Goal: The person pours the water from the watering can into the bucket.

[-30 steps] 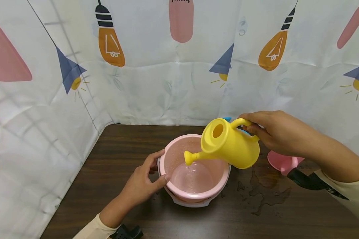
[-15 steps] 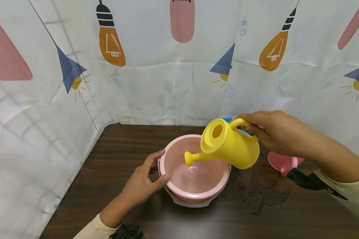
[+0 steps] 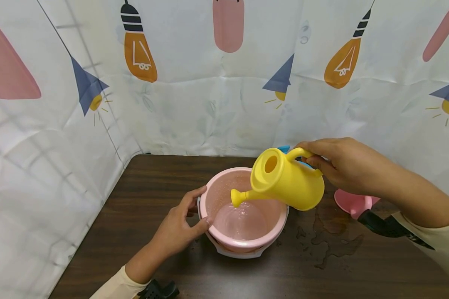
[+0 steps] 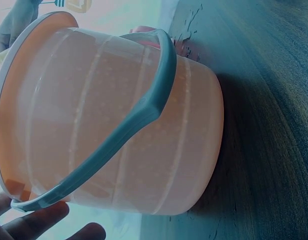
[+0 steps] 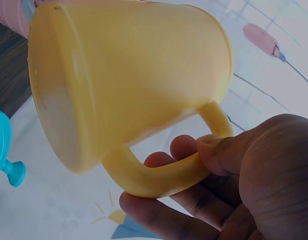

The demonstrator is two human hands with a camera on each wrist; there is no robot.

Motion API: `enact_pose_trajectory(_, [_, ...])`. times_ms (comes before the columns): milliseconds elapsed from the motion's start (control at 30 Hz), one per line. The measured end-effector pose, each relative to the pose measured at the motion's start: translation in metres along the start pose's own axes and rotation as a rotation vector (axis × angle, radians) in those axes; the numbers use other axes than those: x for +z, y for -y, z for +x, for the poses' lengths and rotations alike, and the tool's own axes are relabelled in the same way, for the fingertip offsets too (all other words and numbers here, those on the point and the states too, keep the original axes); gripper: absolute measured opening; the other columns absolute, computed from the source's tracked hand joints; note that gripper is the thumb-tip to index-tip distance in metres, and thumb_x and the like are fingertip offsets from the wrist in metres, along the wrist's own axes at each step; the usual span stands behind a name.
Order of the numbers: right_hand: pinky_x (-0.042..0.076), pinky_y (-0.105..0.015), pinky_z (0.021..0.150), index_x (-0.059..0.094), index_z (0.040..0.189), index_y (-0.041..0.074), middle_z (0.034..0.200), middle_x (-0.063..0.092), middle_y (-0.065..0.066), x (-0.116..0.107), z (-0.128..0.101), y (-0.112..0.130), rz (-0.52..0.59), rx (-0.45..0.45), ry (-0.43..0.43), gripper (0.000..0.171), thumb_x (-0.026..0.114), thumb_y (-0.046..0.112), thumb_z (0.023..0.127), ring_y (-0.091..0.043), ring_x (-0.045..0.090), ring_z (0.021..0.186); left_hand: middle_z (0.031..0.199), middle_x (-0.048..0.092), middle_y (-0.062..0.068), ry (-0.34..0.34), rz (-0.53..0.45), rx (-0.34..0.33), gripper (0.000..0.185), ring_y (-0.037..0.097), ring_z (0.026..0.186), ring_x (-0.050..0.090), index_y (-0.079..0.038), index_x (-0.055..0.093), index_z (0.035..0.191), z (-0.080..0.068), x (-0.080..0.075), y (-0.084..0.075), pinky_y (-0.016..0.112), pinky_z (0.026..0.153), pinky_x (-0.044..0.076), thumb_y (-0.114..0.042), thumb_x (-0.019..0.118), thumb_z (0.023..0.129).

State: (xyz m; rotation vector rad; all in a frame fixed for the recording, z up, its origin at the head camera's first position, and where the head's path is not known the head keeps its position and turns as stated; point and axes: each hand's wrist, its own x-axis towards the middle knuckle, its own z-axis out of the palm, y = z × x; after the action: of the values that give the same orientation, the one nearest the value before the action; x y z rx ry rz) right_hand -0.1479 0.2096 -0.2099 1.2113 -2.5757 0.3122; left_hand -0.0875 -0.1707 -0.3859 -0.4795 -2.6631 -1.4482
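Two hands work over a dark wooden table [image 3: 153, 182]. At about the centre of the head view stands a pink bucket [image 3: 224, 232], with a shallow pool of water [image 3: 241, 220] in its bottom and a pale grey handle [image 4: 139, 122] folded down against its side. The left hand [image 3: 179, 228] sits at the bucket's nine o'clock, thumb hooked onto the rim and fingers curved round the outer wall, so it grips the bucket. In the left wrist view only the fingertips [image 4: 36, 222] show, just beside the end of the handle.

The right hand [image 3: 344, 164], at the bucket's two o'clock, holds a yellow watering can [image 3: 288, 182] in the air, fingers curled round its loop handle and thumb pressed on top; the right wrist view shows the grip [image 5: 194, 165] plainly. The can is tilted, its spout [image 3: 241, 196] pointing toward nine o'clock and hanging over the bucket's open mouth, above the water.

At the bucket's three o'clock a puddle [image 3: 331, 241] is spread on the tabletop. Beyond it, toward three o'clock, lies a pink object [image 3: 353, 203], partly hidden by the right forearm. A blue object [image 3: 284, 148] peeks out behind the can at twelve o'clock. A curtain printed with light bulbs [image 3: 194, 95] walls the table.
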Motion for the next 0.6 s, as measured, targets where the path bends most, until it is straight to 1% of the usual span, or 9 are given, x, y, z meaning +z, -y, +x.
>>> enact_pose_trajectory(100, [0.052, -0.034, 0.067, 0.069, 0.128, 0.011, 0.107, 0.071, 0.001, 0.0001, 0.0002, 0.0, 0.002, 0.005, 0.006, 0.039, 0.074, 0.001, 0.091, -0.011, 0.057, 0.08, 0.121, 0.069, 0.0, 0.0, 0.002, 0.001, 0.071, 0.017, 0.104, 0.067, -0.032, 0.039, 0.154, 0.0002, 0.0, 0.0002, 0.056, 0.087, 0.052, -0.04, 0.073, 0.091])
enact_pose_trajectory(333, [0.053, -0.035, 0.068, 0.069, 0.128, 0.012, 0.106, 0.071, 0.003, -0.0004, 0.0007, 0.0005, 0.0, 0.006, 0.007, 0.039, 0.074, 0.0, 0.091, -0.01, 0.058, 0.081, 0.121, 0.07, -0.001, -0.007, 0.007, 0.001, 0.071, 0.018, 0.103, 0.067, -0.032, 0.04, 0.153, 0.0, 0.0001, 0.0003, 0.056, 0.089, 0.052, -0.036, 0.074, 0.09])
enact_pose_trajectory(600, [0.052, -0.036, 0.069, 0.069, 0.129, 0.012, 0.107, 0.071, 0.003, -0.0009, 0.0006, 0.0015, 0.008, 0.037, 0.024, 0.04, 0.074, 0.001, 0.091, -0.011, 0.058, 0.082, 0.121, 0.07, -0.001, -0.007, 0.01, 0.001, 0.071, 0.018, 0.103, 0.067, -0.031, 0.04, 0.153, -0.0004, 0.0, 0.0, 0.056, 0.089, 0.052, -0.04, 0.073, 0.091])
